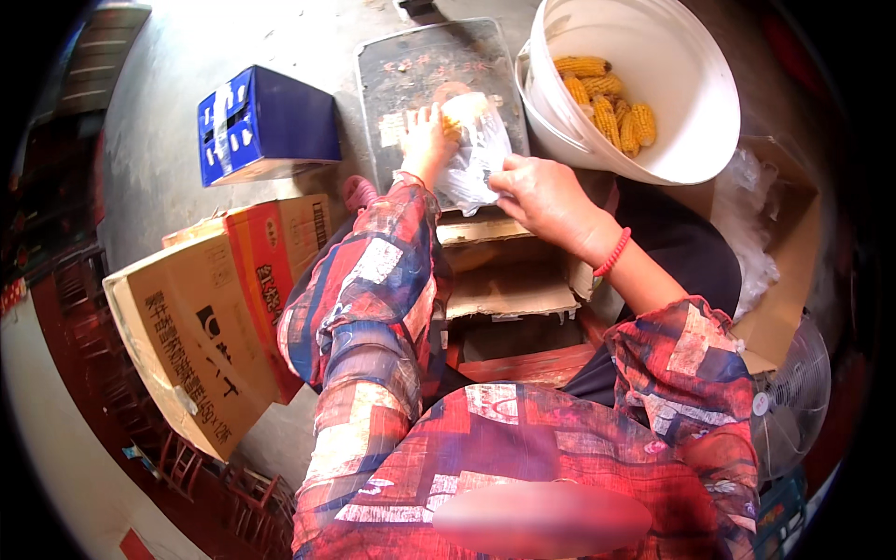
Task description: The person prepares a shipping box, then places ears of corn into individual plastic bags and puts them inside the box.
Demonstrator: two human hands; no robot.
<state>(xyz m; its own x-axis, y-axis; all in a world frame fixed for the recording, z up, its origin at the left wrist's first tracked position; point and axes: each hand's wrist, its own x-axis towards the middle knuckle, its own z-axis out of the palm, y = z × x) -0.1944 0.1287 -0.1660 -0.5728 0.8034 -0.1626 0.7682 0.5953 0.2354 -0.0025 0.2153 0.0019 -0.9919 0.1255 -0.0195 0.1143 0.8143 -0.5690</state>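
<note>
My left hand (427, 147) is curled over a yellow corn cob (452, 127), part of which shows beside the fingers at the mouth of a clear plastic bag (481, 154). With pinched fingers my right hand (546, 198) holds the right edge of that bag. Glare hides much of what lies inside it. Beneath the bag is a dark, worn, flat platform (406, 70) with reddish marks. On the right stands a white bucket (686, 112) with several yellow corn cobs (607, 98) at its bottom.
A blue box (289, 121) and brown cardboard cartons (177, 327) stand to the left. At the right, an open cardboard box (793, 233) holds clear plastic bags (747, 224), near a fan (798, 401). Torn cardboard (509, 280) lies between my legs.
</note>
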